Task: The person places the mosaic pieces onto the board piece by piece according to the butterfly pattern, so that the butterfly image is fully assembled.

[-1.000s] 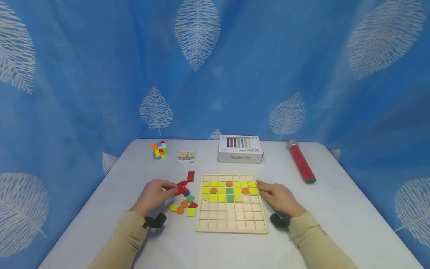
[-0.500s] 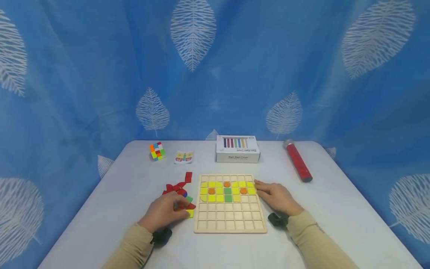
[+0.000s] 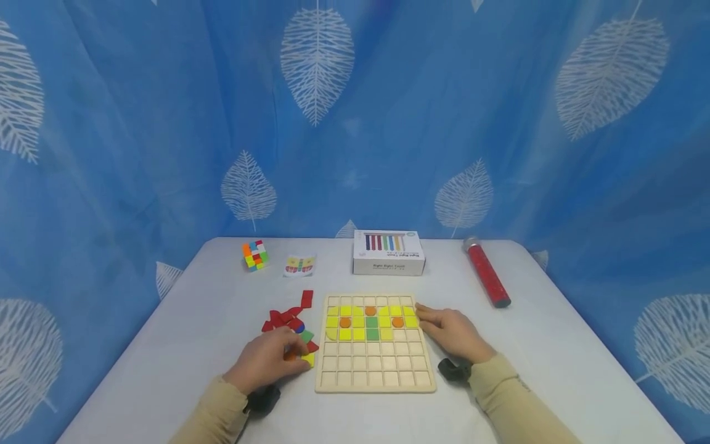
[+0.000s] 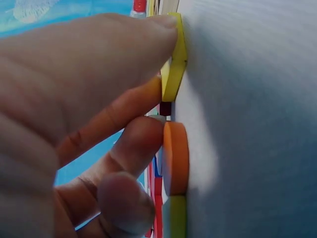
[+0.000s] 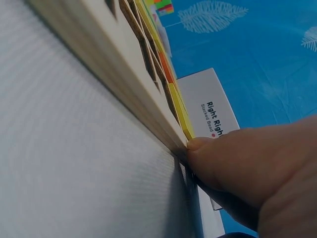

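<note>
We see the left hand [image 3: 269,357] low over the loose pieces, thumb and index finger nearly closed on a yellow square piece [image 4: 174,74], which lies at the near left side of the board [image 3: 375,390] on the bench [image 3: 166,370]. Behind that pinch, in the left wrist view, we see another fingertip against an orange disc [image 4: 176,158] standing out beside a yellow-green piece [image 4: 176,216].

The right hand [image 3: 452,333] holds nothing in a closed grip; we find its fingers fairly straight and its thumb touching the board's right edge.

On the board we see yellow tiles [image 3: 346,334] across the upper part, orange tiles [image 3: 370,311] among them and green tiles [image 3: 371,328] down the middle.

Just beyond the left hand we see red pieces [image 3: 285,317] in a cluster, a blue piece [image 3: 300,328] against them and a green piece [image 3: 306,336] nearer us. Farther back we have a colour cube [image 3: 255,256], a printed card [image 3: 299,266], a white box [image 3: 388,262] and, at the right, a red cylinder [image 3: 488,274] with a silver end, before a blue leaf-patterned curtain [image 3: 388,154].
</note>
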The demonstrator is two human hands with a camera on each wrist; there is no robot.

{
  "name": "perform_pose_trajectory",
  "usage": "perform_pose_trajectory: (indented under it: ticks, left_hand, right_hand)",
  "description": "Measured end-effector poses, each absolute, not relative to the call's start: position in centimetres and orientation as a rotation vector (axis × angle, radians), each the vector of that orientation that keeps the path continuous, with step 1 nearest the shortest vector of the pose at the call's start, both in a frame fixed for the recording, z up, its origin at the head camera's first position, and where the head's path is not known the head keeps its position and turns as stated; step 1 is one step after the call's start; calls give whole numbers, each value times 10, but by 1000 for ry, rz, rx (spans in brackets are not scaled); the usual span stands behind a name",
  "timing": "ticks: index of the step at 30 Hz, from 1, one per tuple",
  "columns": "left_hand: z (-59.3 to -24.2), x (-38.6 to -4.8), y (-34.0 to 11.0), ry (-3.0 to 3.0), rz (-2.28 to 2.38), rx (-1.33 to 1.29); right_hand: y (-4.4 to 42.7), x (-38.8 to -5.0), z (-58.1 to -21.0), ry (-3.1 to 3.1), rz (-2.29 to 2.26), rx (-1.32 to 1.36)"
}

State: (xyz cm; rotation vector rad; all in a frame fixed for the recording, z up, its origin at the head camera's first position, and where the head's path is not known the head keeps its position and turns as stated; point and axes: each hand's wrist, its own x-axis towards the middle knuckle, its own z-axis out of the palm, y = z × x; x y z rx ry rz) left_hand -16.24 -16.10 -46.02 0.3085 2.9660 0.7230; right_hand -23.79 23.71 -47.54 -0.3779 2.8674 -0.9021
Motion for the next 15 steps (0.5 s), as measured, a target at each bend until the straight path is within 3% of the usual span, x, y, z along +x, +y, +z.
perform_pose_trajectory:
  ticks: [15]
  left_hand:
    - [-446, -169, -145, 2932, 1090, 364]
  right_hand:
    - [237, -239, -479, 2891, -891, -393]
